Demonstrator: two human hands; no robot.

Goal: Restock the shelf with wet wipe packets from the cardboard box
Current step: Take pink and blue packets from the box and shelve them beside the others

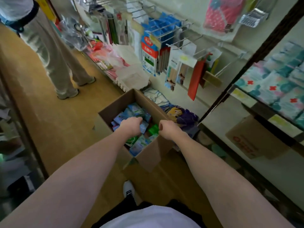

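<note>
Both hands reach over the open brown cardboard box [146,155] of blue and green wet wipe packets [139,144].
Left hand [131,126] dips among the packets, its grip hidden; right hand [166,130] is curled over the box rim, hold unclear.

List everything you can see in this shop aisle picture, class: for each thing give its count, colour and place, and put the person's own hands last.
cardboard box: one, brown, open on the floor, centre.
wet wipe packets: many, blue and green, inside the box.
shelf: one, holding pale patterned packs, right.
hanging goods: many, mixed colours, on wall hooks above the box.
second box: one, brown with red print, under the shelf.
another person: one, beige trousers, standing upper left.
shoe: one, white, bottom centre.
left hand: reaching into the box, fingers hidden.
right hand: curled, at the box's right edge.
</note>
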